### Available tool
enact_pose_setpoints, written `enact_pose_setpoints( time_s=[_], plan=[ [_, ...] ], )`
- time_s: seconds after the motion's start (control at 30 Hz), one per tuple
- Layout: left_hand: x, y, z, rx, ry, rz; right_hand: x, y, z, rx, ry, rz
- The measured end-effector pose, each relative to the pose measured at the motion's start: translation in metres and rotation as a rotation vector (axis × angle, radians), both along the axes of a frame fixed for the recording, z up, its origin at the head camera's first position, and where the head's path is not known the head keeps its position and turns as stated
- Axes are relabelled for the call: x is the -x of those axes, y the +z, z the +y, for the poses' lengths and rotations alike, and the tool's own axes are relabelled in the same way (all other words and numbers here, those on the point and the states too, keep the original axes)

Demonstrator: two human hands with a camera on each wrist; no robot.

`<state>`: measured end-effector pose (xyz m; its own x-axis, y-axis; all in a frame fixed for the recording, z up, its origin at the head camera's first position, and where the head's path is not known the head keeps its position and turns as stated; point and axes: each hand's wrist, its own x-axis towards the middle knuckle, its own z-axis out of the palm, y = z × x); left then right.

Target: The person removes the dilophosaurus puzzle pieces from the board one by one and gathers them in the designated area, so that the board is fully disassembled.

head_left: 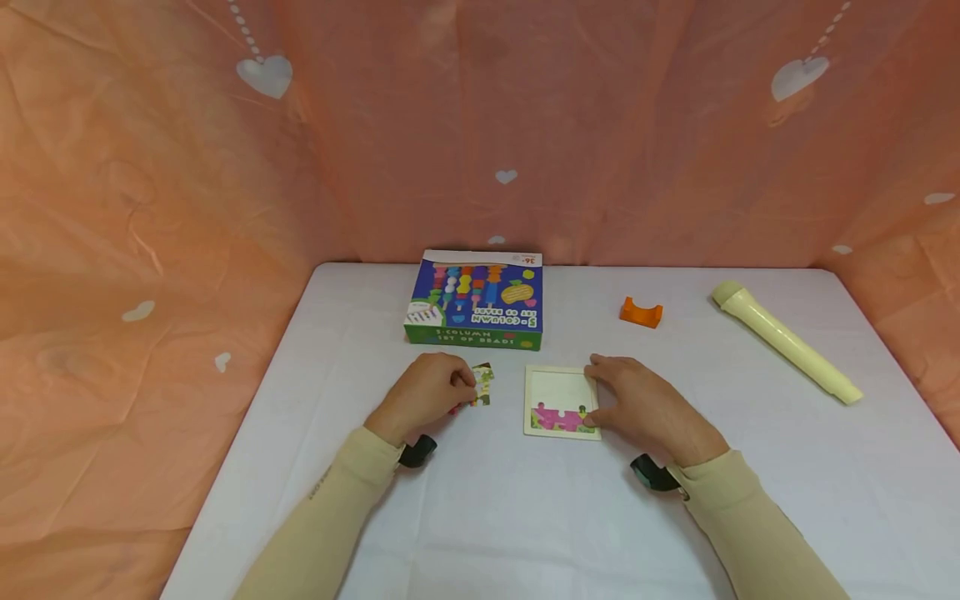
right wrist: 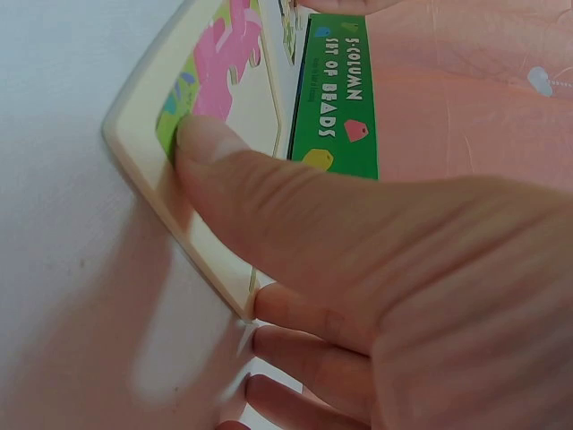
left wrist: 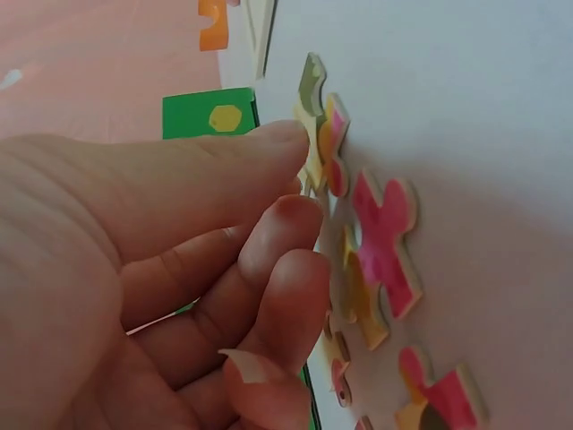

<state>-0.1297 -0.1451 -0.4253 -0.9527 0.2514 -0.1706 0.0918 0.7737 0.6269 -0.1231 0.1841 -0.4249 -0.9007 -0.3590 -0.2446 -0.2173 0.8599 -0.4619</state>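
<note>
My left hand (head_left: pixel 427 393) bends over several loose jigsaw pieces (head_left: pixel 482 385) on the white table. In the left wrist view its thumb and fingertips pinch a yellow-green jigsaw piece (left wrist: pixel 310 134); the fingers partly hide it. Around it lie pink and yellow pieces, among them a pink jigsaw piece (left wrist: pixel 385 235). My right hand (head_left: pixel 648 404) grips the right side of a square puzzle tray (head_left: pixel 529 392), thumb on its near corner and fingers along the edge. Joined pink and green pieces (right wrist: pixel 228 54) fill the tray's near part; its far part shows bare white.
A blue and green bead-set box (head_left: pixel 474 300) stands behind the loose pieces. Farther right are an orange curved block (head_left: pixel 641 312) and a long pale-yellow tube (head_left: pixel 787 342). Peach cloth with hearts (head_left: pixel 506 177) hangs behind and beside the table.
</note>
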Motion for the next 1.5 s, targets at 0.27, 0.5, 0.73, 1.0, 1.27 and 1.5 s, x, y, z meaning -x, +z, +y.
enact_pose_setpoints(
  time_s=[0.27, 0.5, 0.73, 1.0, 1.27, 1.5],
  plan=[
    [-0.003, 0.0, 0.003, 0.002, 0.025, -0.034, 0.0, 0.001, 0.0, 0.01, -0.016, -0.013],
    [-0.003, -0.001, 0.003, 0.005, 0.019, -0.029, -0.001, 0.001, 0.0, 0.008, -0.012, -0.016],
    [-0.002, 0.005, 0.012, 0.004, 0.01, 0.003, 0.003, 0.003, 0.0, 0.004, 0.0, -0.004],
    [0.003, 0.001, 0.061, 0.029, -0.206, -0.006, 0.001, 0.002, 0.0, 0.009, 0.009, 0.007],
    [0.002, -0.005, 0.078, 0.054, -0.266, -0.031, -0.001, -0.005, -0.012, -0.009, -0.045, 0.075],
    [0.003, -0.008, 0.08, 0.059, -0.261, -0.019, -0.006, -0.006, -0.017, -0.04, -0.092, 0.108]
  ],
)
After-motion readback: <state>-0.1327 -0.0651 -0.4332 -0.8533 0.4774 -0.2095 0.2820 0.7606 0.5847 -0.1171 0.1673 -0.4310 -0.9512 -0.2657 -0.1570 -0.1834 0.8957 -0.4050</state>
